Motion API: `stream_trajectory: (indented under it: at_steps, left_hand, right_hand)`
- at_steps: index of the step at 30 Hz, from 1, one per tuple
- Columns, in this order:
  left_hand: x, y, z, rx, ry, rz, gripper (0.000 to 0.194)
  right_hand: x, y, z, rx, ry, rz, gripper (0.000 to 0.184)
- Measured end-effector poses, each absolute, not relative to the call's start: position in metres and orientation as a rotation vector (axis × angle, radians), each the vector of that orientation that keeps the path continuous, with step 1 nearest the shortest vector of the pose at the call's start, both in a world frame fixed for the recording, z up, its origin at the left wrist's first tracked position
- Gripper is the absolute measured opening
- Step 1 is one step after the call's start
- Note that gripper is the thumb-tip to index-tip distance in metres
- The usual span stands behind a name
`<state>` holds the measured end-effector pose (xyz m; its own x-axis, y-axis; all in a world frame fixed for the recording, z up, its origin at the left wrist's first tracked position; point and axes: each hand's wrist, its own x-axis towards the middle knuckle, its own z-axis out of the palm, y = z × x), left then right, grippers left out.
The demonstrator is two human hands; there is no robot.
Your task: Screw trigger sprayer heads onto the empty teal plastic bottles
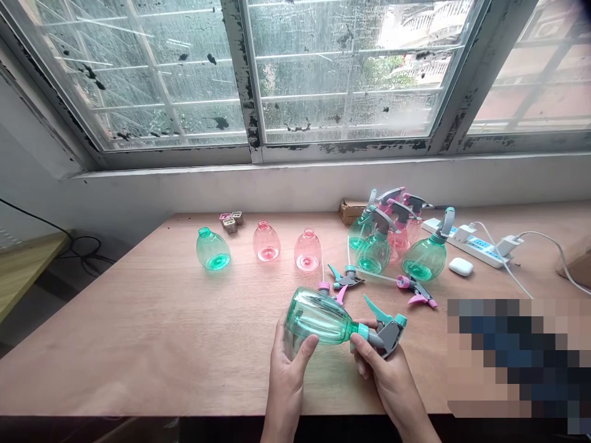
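A clear green spray bottle (321, 315) lies sideways in the air above the table's front, its grey and teal trigger head (390, 332) pointing right. My left hand (289, 363) is wrapped round the bottle's base end. At the neck, my right hand (381, 366) grips the teal collar between thumb and fingers. Just beyond the bottle lie loose spray heads: a teal one (347, 280), a pink one (418, 292), and another pink one (324, 288) partly hidden behind the held bottle. Farther back stand a headless green bottle (213, 251) and two headless pink bottles (266, 243) (308, 251).
Several bottles with spray heads, such as a green one (425, 255), cluster at the back right. Beside them are a small cardboard box (353, 211), a white power strip (475, 243) with cables and a white earbud case (460, 266). Small dark blocks (229, 225) sit back left.
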<state>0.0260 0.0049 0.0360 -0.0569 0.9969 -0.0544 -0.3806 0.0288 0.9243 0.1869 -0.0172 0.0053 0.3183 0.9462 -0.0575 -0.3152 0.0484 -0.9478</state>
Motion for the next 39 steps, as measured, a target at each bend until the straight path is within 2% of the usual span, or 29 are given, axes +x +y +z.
stream_trajectory:
  at_steps: [9, 15, 31, 39]
  left_hand:
    - [0.0281, 0.0037, 0.0347, 0.82, 0.968, 1.428, 0.064]
    - [0.0279, 0.0048, 0.0349, 0.823, 0.966, 1.414, 0.058]
    - [0.0284, 0.0039, 0.0362, 0.761, 0.929, 1.416, 0.057]
    - [0.0282, 0.0044, 0.0352, 0.733, 0.906, 1.419, 0.057]
  right_hand:
    - [0.1898, -0.0169, 0.001, -1.094, -0.78, 1.143, 0.048]
    - [0.1888, -0.0169, 0.0031, -1.109, -0.763, 1.138, 0.048]
    - [0.1873, -0.0166, 0.004, -1.132, -0.776, 1.112, 0.046]
    - [0.1846, -0.0169, 0.0072, -1.168, -0.762, 1.088, 0.052]
